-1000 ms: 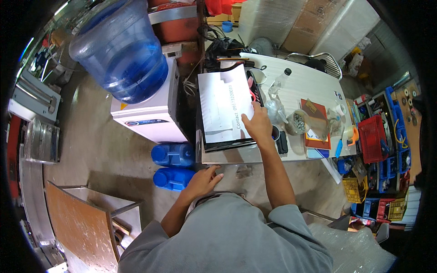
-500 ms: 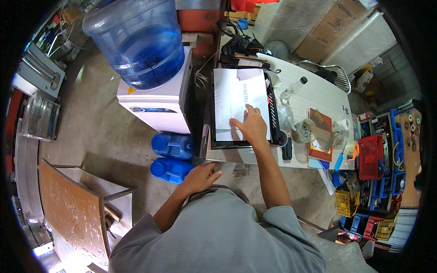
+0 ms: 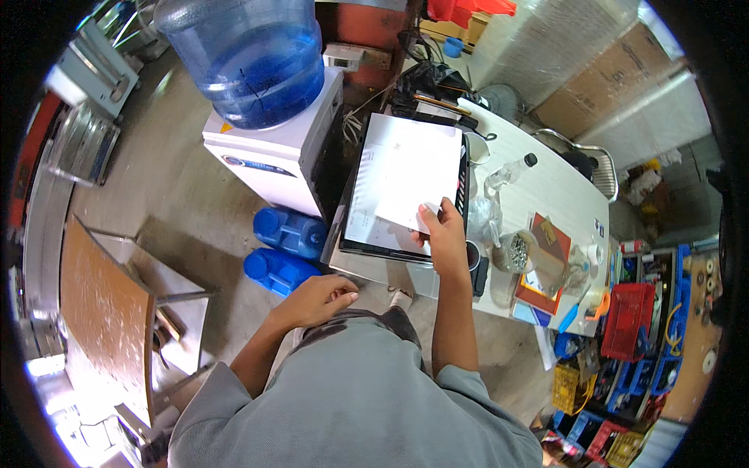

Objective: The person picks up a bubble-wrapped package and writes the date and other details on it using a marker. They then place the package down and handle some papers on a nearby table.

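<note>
My right hand (image 3: pixel 441 236) pinches the lower right corner of a white paper sheet (image 3: pixel 417 168) between thumb and fingers. This sheet lies slanted over other white papers (image 3: pixel 365 226), whose left and lower parts show. The papers rest in a black tray (image 3: pixel 390 252) at the near left of the table. My left hand (image 3: pixel 316 300) hangs in front of my waist, its fingers loosely bent, with nothing visible in it.
Left of the table stands a white water dispenser (image 3: pixel 257 168) with a large blue bottle (image 3: pixel 246 62). Blue jugs (image 3: pixel 285 269) stand on the floor. The white table (image 3: pixel 538 168) bears a clear bottle (image 3: pixel 509 173), a mug (image 3: pixel 477 148) and a blue-handled tool (image 3: pixel 568 318).
My right hand has gone from lying spread on the papers to gripping a sheet's corner, and the top sheet has shifted. My left hand's fingers have curled more. The view has tilted.
</note>
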`<move>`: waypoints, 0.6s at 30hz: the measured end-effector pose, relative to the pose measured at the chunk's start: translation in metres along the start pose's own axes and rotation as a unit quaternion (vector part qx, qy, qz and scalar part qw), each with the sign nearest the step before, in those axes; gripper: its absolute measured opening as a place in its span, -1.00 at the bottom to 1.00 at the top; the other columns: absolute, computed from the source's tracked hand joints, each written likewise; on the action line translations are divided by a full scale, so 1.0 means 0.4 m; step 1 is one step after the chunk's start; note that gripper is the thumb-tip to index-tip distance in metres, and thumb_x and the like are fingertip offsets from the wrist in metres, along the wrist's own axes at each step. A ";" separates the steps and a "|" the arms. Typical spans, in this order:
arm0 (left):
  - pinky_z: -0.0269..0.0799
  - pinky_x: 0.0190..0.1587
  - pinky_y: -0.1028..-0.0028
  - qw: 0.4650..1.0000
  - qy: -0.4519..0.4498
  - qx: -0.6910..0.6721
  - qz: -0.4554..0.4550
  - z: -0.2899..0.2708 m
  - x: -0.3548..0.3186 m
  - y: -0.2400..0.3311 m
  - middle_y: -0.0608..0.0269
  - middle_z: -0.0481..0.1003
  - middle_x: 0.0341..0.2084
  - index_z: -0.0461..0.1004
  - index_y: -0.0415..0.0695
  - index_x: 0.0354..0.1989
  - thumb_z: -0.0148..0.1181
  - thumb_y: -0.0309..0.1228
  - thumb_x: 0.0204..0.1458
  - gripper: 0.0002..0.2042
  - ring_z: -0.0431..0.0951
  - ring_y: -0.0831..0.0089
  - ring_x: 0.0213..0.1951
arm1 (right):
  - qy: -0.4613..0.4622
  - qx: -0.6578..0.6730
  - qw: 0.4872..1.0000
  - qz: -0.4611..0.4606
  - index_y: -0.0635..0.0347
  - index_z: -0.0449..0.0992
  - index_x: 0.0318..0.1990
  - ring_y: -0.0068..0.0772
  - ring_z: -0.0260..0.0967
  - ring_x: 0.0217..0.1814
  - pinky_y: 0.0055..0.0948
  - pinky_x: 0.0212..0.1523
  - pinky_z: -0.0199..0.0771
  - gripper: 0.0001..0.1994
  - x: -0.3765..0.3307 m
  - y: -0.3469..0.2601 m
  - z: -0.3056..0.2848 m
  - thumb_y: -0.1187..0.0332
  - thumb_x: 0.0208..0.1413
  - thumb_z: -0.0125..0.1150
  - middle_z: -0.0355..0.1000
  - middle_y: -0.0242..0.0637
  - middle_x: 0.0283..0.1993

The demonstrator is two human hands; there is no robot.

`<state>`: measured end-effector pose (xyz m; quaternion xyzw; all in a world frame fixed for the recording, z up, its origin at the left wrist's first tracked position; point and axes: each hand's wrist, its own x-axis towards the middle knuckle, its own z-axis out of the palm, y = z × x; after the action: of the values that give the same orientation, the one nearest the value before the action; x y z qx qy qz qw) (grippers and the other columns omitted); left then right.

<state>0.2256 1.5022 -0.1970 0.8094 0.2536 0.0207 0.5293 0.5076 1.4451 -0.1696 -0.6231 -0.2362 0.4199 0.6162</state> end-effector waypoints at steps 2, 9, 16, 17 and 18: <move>0.52 -0.09 0.29 0.996 0.063 -0.058 -0.002 0.031 0.014 0.096 -0.02 0.61 -0.24 0.48 -0.22 0.16 0.19 -0.20 0.27 -0.59 0.62 0.23 -0.20 | -0.025 0.123 0.992 -0.004 0.31 0.43 0.00 -0.42 0.52 -0.42 -0.48 -0.49 0.47 -0.79 -0.038 -0.002 -0.012 0.38 0.33 0.16 0.57 -0.20 -0.23; 0.49 -0.13 0.41 0.932 0.331 -0.124 0.077 0.161 0.170 0.283 0.12 0.59 -0.32 0.48 -0.30 0.14 0.12 -0.26 0.35 -0.64 0.56 0.39 -0.28 | -0.066 0.253 0.964 0.042 0.35 0.35 0.17 -0.36 0.56 -0.08 -0.32 -0.21 0.62 -0.67 -0.141 -0.012 -0.045 0.49 0.31 0.17 0.54 -0.15 -0.01; 0.41 -0.22 0.46 0.885 0.415 -0.203 -0.047 0.178 0.185 0.306 0.26 0.56 -0.37 0.54 -0.39 -0.04 0.06 -0.23 0.40 -0.63 0.43 0.57 -0.30 | -0.169 0.204 0.964 0.034 0.31 0.43 0.10 -0.32 0.55 -0.20 -0.34 -0.25 0.52 -0.69 -0.124 -0.006 -0.128 0.29 0.36 0.06 0.57 -0.18 -0.13; 0.41 -0.21 0.47 0.883 0.424 -0.194 -0.049 0.180 0.182 0.279 0.28 0.58 -0.35 0.56 -0.37 -0.06 0.07 -0.22 0.40 -0.64 0.43 0.57 -0.30 | -0.170 0.197 0.965 0.032 0.29 0.46 0.03 -0.28 0.54 -0.23 -0.36 -0.27 0.48 -0.69 -0.111 -0.002 -0.138 0.21 0.38 0.02 0.57 -0.17 -0.18; 0.41 -0.20 0.47 0.870 0.447 -0.190 -0.078 0.175 0.169 0.267 0.28 0.58 -0.33 0.56 -0.36 -0.07 0.07 -0.23 0.40 -0.65 0.44 0.58 -0.28 | -0.165 0.206 0.964 0.024 0.28 0.46 0.01 -0.28 0.54 -0.24 -0.37 -0.27 0.47 -0.70 -0.096 -0.001 -0.148 0.21 0.38 0.02 0.57 -0.17 -0.19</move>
<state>0.3469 1.4388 -0.1512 0.5748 0.5168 0.3868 0.5029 0.5352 1.3804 -0.1668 -0.4106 -0.2275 0.5712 0.6733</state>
